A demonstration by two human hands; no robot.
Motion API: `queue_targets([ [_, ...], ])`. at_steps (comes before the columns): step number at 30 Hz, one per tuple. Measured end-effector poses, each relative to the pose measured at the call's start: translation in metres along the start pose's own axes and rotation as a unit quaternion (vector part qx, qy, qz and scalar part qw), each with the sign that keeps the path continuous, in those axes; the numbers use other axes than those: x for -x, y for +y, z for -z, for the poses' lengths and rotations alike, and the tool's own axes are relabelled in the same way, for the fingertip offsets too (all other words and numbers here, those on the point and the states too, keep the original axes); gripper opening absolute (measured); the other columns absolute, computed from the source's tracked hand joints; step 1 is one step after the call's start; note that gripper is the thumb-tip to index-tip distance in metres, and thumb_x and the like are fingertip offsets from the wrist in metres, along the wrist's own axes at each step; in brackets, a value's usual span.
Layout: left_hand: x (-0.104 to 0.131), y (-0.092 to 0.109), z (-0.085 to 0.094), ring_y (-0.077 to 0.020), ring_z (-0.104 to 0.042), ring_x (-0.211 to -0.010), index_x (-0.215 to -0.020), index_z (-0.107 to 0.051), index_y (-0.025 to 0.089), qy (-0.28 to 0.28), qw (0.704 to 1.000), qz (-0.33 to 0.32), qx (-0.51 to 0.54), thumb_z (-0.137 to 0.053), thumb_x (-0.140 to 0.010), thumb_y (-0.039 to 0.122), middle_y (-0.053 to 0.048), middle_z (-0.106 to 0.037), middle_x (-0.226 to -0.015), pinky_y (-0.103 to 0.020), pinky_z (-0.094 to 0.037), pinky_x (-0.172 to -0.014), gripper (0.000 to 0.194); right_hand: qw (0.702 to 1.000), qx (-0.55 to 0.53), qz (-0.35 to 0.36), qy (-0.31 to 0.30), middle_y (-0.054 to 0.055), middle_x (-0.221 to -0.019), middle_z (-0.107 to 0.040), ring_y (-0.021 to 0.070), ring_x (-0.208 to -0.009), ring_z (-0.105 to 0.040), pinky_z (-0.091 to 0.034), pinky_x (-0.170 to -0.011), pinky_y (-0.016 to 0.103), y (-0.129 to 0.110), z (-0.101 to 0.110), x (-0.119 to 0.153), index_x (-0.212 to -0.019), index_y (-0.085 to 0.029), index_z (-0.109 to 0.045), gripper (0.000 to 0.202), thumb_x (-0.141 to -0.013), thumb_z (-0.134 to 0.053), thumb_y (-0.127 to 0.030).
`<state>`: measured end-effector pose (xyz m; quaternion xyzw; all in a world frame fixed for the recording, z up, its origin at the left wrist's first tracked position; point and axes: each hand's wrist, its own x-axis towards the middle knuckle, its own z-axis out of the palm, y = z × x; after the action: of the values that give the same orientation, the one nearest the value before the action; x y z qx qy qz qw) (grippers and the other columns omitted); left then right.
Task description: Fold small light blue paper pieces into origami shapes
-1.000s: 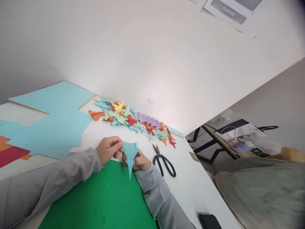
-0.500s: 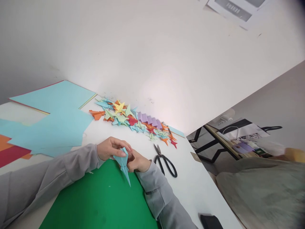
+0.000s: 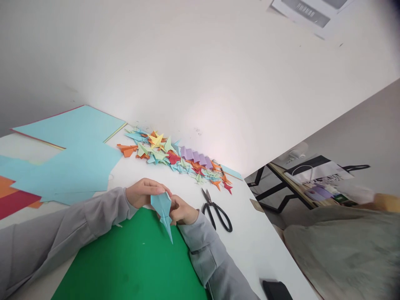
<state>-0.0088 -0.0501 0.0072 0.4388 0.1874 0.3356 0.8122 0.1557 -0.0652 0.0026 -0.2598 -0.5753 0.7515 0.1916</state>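
Note:
Between my two hands is a light blue folded paper piece (image 3: 161, 207), its narrow point hanging down over the green mat (image 3: 134, 258). My left hand (image 3: 145, 191) pinches its wide upper end with the fingertips. Along the right side, my right hand (image 3: 182, 210) is closed on the lower, narrower part; some of its fingers are hidden behind the paper. Just beyond the hands lies a pile of small folded paper figures (image 3: 168, 156) in blue, green, orange, red and yellow. Black-handled scissors (image 3: 215, 210) rest to the right of my right hand.
Light blue paper sheets (image 3: 68, 171) spread over the table's left side, with red (image 3: 20, 202) and orange sheets near them. A zigzag purple paper strip (image 3: 196, 157) sits on the pile. A black object (image 3: 276, 289) lies near the table's right edge, and a shelf with a bag (image 3: 321, 171) stands beyond.
My left thumb and fingers have shifted up off the paper's front, so its wide upper end now shows as a broad flat face. My right hand has barely moved.

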Motion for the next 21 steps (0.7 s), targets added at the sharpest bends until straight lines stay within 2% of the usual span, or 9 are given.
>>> queue_targets([
  [3,0.0,0.0,0.0,-0.0175,-0.06,-0.064,-0.071,-0.067,0.011,0.022,0.999,-0.011,0.023,-0.074,-0.052,0.027,-0.006,-0.065,-0.069,-0.031,-0.048,-0.061,0.025,0.997,-0.059,0.053,0.021,-0.004,-0.038,-0.049,0.006,-0.031,-0.036,-0.023,-0.031,0.019,0.007,0.007,0.0,-0.048,-0.013,-0.055,0.003,-0.048,-0.054,-0.016],
  [6,-0.001,-0.001,-0.001,-0.0154,-0.06,-0.062,-0.074,-0.065,0.012,0.046,0.998,-0.016,0.029,-0.075,-0.049,0.018,-0.003,-0.065,-0.067,-0.03,-0.047,-0.061,0.027,0.994,-0.084,0.07,0.022,-0.004,-0.039,-0.05,0.006,-0.031,-0.037,-0.024,-0.031,0.018,0.012,0.011,0.0,-0.051,-0.013,-0.056,0.004,-0.048,-0.054,-0.015],
  [15,-0.003,-0.006,0.003,-0.0159,-0.06,-0.063,-0.076,-0.065,0.011,0.052,0.998,-0.016,0.045,-0.067,-0.05,0.008,-0.004,-0.066,-0.066,-0.032,-0.046,-0.064,0.026,0.987,-0.129,0.098,0.004,-0.004,-0.043,-0.05,0.0052,-0.03,-0.035,-0.025,-0.032,0.018,0.012,0.008,0.001,-0.057,-0.013,-0.056,0.009,-0.05,-0.058,-0.017],
  [21,-0.005,-0.005,0.005,-0.0192,-0.06,-0.073,-0.087,-0.064,0.01,0.047,0.997,-0.018,0.06,-0.06,-0.049,0.007,-0.007,-0.066,-0.076,-0.034,-0.045,-0.068,0.038,0.977,-0.158,0.142,0.026,-0.004,-0.044,-0.048,0.006,-0.032,-0.034,-0.026,-0.033,0.02,0.015,0.006,0.0,-0.058,-0.014,-0.055,0.01,-0.052,-0.06,-0.021],
])
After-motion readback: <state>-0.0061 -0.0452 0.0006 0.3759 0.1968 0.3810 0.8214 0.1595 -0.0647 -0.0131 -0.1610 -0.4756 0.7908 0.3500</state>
